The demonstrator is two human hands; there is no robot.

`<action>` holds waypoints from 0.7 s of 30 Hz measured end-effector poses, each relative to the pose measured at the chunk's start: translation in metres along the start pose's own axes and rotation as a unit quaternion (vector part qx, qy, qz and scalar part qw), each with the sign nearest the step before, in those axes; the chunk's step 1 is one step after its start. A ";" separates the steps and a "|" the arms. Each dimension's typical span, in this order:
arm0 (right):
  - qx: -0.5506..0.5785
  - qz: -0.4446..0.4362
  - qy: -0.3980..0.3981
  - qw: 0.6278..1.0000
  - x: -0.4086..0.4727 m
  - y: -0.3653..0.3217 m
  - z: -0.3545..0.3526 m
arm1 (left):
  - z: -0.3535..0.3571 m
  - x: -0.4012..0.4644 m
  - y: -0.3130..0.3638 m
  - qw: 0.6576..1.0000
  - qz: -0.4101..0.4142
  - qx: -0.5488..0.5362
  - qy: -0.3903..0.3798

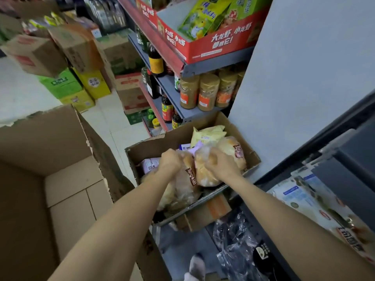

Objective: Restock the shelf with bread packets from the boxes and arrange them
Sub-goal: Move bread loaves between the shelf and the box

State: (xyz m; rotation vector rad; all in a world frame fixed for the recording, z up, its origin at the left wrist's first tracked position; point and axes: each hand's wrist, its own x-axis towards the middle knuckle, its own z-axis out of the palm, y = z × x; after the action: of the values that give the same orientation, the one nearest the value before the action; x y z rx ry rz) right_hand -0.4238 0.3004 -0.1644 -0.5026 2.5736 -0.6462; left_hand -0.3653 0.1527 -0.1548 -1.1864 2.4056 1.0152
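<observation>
I see both hands down in the open brown corrugated cardboard box (239,130). My left hand (170,161) curls round the crinkled neck of a clear plastic packet of round golden bread rolls (183,189); my right hand (220,162) grips a second glossy bread packet (205,175) just beside it. A matte pale-yellow pouch (207,135) lies behind them.

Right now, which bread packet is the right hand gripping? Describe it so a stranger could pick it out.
Find the open cardboard box below the shelf of gold-lidded jars. Near its right wall, the right hand grips a clear packet of pale round buns. Unlike the yellow packet behind, it is see-through with a brown label strip.
</observation>
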 end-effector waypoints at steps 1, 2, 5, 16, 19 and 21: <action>0.029 0.013 0.021 0.999 -0.001 0.001 -0.005 | -0.001 0.000 -0.001 1.000 0.009 -0.005 0.007; 0.056 0.020 0.040 0.997 -0.003 0.002 -0.009 | -0.003 -0.002 -0.001 1.000 0.023 -0.010 0.015; 0.134 0.020 0.090 0.987 -0.016 -0.004 -0.022 | -0.015 -0.011 -0.002 0.991 0.095 -0.085 0.044; 0.168 -0.155 0.221 0.948 -0.110 -0.090 -0.072 | -0.089 -0.093 0.021 0.923 0.241 -0.248 0.167; 0.276 -0.219 0.213 0.911 -0.139 -0.111 -0.091 | -0.111 -0.120 0.021 0.916 0.211 -0.287 0.186; 0.324 -0.218 0.219 0.894 -0.156 -0.120 -0.105 | -0.128 -0.141 0.019 0.905 0.221 -0.314 0.183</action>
State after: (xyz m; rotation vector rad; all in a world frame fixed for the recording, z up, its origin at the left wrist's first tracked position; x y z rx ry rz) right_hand -0.3161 0.3077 0.0313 -0.7633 2.4008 -1.8763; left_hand -0.2833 0.1544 0.0184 -1.0936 2.8169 1.9855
